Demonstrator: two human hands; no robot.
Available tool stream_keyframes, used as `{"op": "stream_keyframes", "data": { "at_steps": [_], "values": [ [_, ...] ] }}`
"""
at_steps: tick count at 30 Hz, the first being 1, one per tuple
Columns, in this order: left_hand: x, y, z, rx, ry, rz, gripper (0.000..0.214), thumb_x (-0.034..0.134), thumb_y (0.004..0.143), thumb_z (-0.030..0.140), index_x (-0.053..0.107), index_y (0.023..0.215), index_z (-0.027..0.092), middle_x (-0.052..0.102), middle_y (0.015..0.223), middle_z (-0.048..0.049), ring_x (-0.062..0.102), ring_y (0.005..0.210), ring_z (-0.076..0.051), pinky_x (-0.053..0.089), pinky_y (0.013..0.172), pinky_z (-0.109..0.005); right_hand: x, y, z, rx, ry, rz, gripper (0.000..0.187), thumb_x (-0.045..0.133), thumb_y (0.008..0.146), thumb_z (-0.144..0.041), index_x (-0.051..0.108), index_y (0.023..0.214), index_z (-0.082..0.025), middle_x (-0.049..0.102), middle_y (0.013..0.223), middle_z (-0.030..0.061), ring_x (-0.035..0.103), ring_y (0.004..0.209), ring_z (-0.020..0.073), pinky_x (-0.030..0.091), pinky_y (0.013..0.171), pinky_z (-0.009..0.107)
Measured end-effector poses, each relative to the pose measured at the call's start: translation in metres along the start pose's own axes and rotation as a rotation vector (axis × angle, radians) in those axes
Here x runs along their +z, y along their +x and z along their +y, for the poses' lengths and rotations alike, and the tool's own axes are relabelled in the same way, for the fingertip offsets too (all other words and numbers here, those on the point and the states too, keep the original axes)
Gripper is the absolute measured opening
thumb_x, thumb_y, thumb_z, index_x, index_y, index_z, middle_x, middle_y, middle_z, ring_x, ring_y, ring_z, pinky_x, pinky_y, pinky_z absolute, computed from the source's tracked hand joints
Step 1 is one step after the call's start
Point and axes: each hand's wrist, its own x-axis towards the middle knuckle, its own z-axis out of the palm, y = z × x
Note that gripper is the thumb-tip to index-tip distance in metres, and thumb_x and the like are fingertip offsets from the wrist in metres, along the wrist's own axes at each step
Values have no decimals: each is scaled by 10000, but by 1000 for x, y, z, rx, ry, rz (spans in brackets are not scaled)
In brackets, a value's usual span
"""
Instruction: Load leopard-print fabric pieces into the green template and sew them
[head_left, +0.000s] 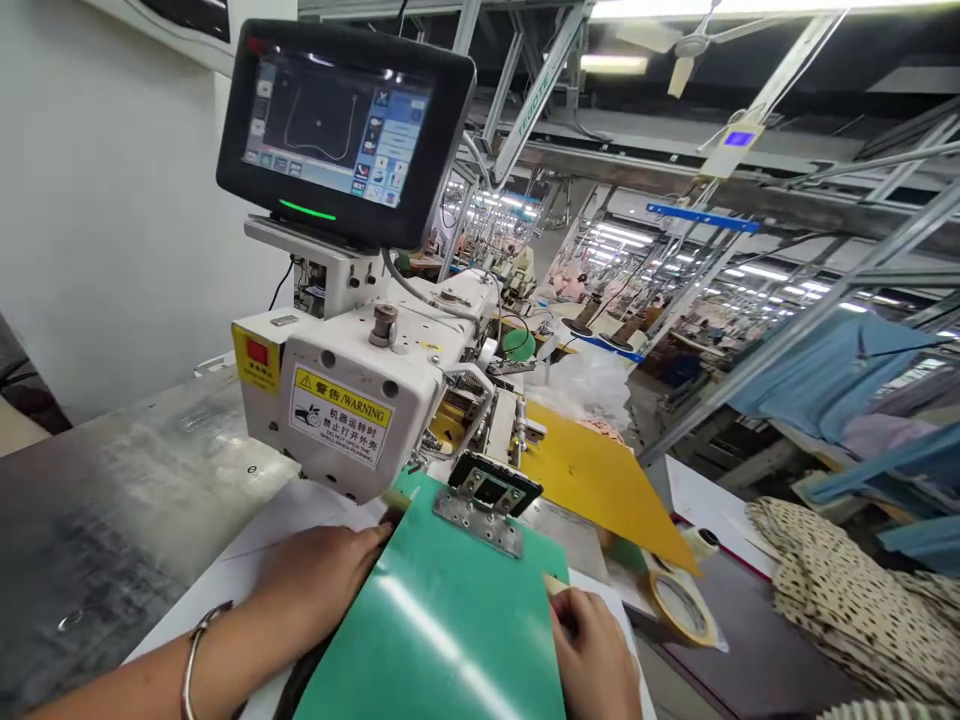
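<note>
A glossy green plastic sheet lies in front of the white sewing machine head, its far end under a perforated metal clamp plate. My left hand, with a bracelet at the wrist, grips the sheet's left edge; its fingertips are partly hidden beside the machine head. Along the right edge, my right hand is closed with curled fingers pinching the sheet. A small cream-coloured bit pokes out by that hand's fingertips; I cannot tell its kind.
A yellow sheet extends behind the clamp to the right. Beside it lie a tape roll and a thread spool. Spotted fabric is piled at far right. A control screen stands above the machine; a metal table spreads left.
</note>
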Motion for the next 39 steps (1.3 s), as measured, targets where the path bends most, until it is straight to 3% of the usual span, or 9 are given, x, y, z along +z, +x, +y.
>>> {"op": "stream_keyframes", "data": {
  "at_steps": [3,7,10,12,15,17,22,29,39],
  "values": [
    [-3,-2,2,9,37,20,425,359,996,461,630,1310,368,764,1038,-99,722,922,-359,529,729,-436,-4,-2,-13,-31,25,76,354,443,750,-548,544,614,-238,599,758,93,534,747,290,339,646,384],
    [-16,-7,3,95,13,-17,479,308,1016,395,532,1419,266,699,1230,-112,682,1055,-317,511,841,-406,-9,-1,-18,-29,56,8,343,443,780,-534,522,643,-230,569,775,74,526,788,261,371,687,375],
    [-33,-23,-9,245,-37,-48,486,295,1012,332,481,1448,226,603,1386,-52,599,1206,-239,454,998,-345,-31,-12,-9,-68,158,-102,362,439,810,-532,579,733,-206,621,794,66,576,787,229,448,708,347],
    [-37,-41,-26,290,-30,-16,442,353,988,347,586,1347,236,646,1306,-20,608,1167,-240,464,985,-347,-51,-36,-2,-75,195,-129,356,459,828,-512,614,802,-192,654,844,75,602,814,231,474,724,346],
    [-23,-79,-52,389,-32,73,322,460,951,442,705,1123,324,699,1120,47,655,1018,-207,516,864,-278,-71,-92,4,-83,207,-111,294,496,863,-454,632,835,-195,660,898,82,609,865,240,477,765,362],
    [-3,-107,-61,463,-102,222,256,501,942,426,716,1068,364,695,1129,76,652,1030,-174,497,909,-235,-71,-131,6,-118,256,-99,231,500,912,-392,626,848,-209,652,879,59,611,836,212,486,740,332],
    [36,-147,-55,493,-168,436,337,547,928,385,602,1258,418,677,1217,93,616,1115,-162,426,1027,-230,-51,-188,9,-305,194,-38,182,475,983,-245,621,1090,-256,623,1049,61,599,983,202,514,832,337],
    [41,-146,-57,504,-59,380,285,522,932,401,706,1150,395,669,1261,22,605,1158,-244,484,994,-362,-42,-190,5,-362,49,14,188,475,978,-223,612,1103,-254,608,1049,74,576,969,242,516,805,423],
    [42,-142,-61,487,2,376,287,514,929,383,749,1086,332,690,1227,-20,622,1136,-273,515,966,-394,-42,-192,8,-377,35,7,155,521,965,-248,620,1084,-256,587,1065,75,565,994,247,514,822,435]
  ]
}}
